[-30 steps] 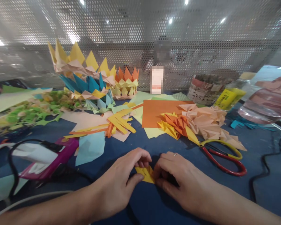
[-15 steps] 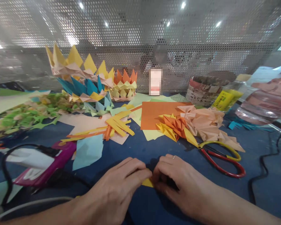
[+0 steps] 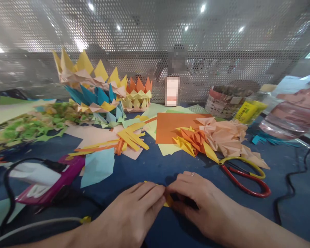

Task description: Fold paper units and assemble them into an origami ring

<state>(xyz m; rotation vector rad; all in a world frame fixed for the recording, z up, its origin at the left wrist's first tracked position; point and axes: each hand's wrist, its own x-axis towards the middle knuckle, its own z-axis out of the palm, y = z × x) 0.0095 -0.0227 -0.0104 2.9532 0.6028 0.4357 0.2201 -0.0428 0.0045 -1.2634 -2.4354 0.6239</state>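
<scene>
A small piece of yellow paper [image 3: 168,202] lies on the blue table, mostly hidden under my fingers. My left hand [image 3: 136,206] is closed, its fingers held together over the paper's left part and pressing it down. From the other side my right hand [image 3: 193,193], with a ring on one finger, pinches the paper's right end. The fingertips of both hands meet over it. Beyond my hands lie folded yellow and orange paper points [image 3: 193,137], and beside them a pile of folded peach paper pieces [image 3: 224,134].
Scissors [image 3: 241,175] with red and yellow handles lie right. An orange sheet [image 3: 173,127], paper strips [image 3: 130,136] and paper crowns [image 3: 93,79] stand or lie behind. Left are a purple glue gun [image 3: 64,175] and cables. A pink bottle [image 3: 291,113] and a glue bottle [image 3: 250,108] stand far right.
My left fingers have slid slightly down and right along the yellow paper, with an edge now showing beyond them. My right hand stays nearly in place, its fingers closer to the left ones.
</scene>
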